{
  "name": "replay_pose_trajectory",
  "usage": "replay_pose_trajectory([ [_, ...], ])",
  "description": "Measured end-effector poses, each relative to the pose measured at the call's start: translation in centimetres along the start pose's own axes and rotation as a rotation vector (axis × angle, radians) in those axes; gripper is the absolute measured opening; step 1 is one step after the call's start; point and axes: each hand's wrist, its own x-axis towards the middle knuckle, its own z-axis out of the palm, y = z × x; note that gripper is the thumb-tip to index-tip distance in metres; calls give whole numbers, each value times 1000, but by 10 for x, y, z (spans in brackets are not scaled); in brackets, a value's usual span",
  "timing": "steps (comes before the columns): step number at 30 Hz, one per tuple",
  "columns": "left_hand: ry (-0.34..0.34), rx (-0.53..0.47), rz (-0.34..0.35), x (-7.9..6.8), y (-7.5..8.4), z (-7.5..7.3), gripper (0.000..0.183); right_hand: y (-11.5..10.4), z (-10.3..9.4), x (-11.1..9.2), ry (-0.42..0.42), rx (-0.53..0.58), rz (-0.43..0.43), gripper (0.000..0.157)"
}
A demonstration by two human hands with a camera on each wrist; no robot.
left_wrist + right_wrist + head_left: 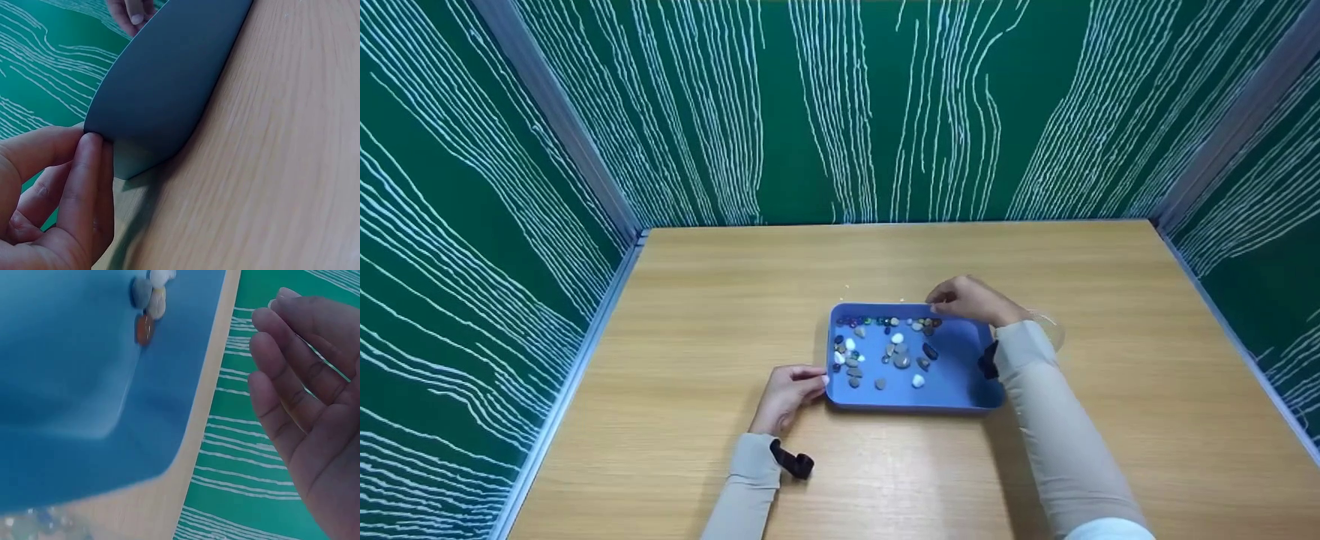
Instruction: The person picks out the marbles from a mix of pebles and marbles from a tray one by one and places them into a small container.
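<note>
Here, the left grip (789, 396) pinches the blue tray (964, 360) of stones (901, 361).

Stones (901, 360) lie in the tray (960, 360) on the counter (697, 300), beads (870, 321) along its far wall. The left hand's fingers (812, 372) are at the tray's left edge, the right hand (975, 298) by its far edge; right of the tray, a dish (1055, 330).

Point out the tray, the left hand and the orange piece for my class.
Tray (960, 369): head view, bare floor, right side.
Left hand (789, 394): head view, middle of the hand.
Orange piece (144, 329): right wrist view, middle of its surface.
</note>
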Motion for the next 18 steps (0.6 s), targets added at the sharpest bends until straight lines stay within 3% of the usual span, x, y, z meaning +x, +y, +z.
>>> replay_pose_trajectory([
  [6, 13, 12, 2, 2, 0, 0, 32, -9, 9, 12, -46, 45, 1, 26],
  [18, 6, 53, 0, 3, 0, 0, 31, -26, 27, 28, -93, 7, 10, 29],
])
